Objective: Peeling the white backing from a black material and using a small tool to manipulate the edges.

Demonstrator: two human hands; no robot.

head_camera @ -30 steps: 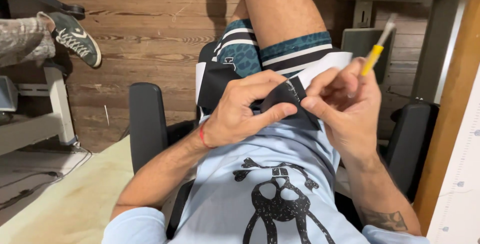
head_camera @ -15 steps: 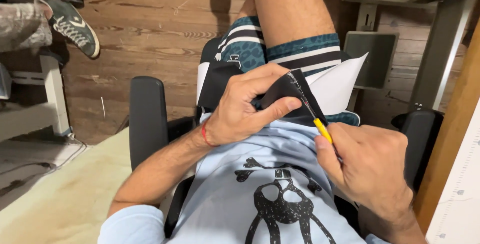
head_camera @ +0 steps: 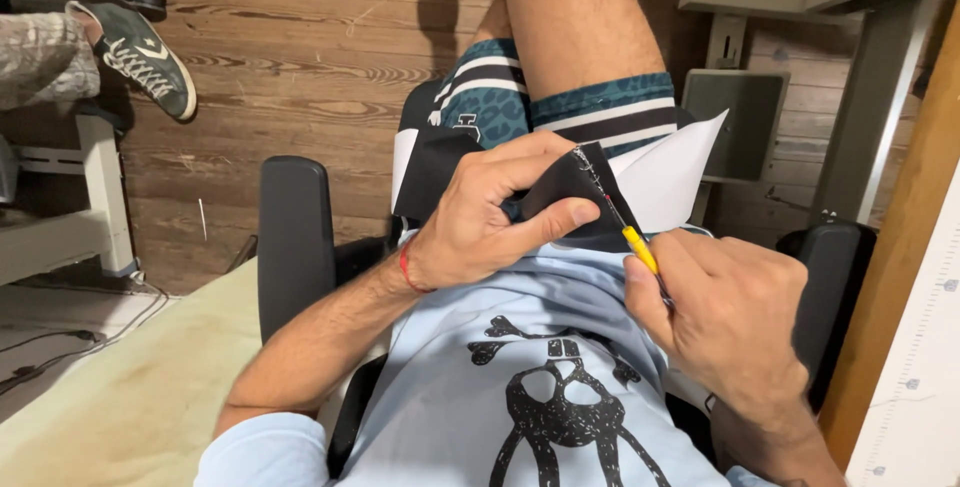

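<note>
The left hand (head_camera: pixel 480 222) pinches a folded piece of black fabric (head_camera: pixel 565 192) between thumb and fingers, its grip clenched so that the stitched edge stands up taut over the lap, where the tool can get at the thread. The right hand (head_camera: pixel 735 322) closes its grip on a yellow-handled seam ripper (head_camera: pixel 632 242), whose thin metal tip lies along that line of stitches. A white sheet (head_camera: pixel 670 177) lies just behind the fabric, against the striped shorts (head_camera: pixel 560 112).
</note>
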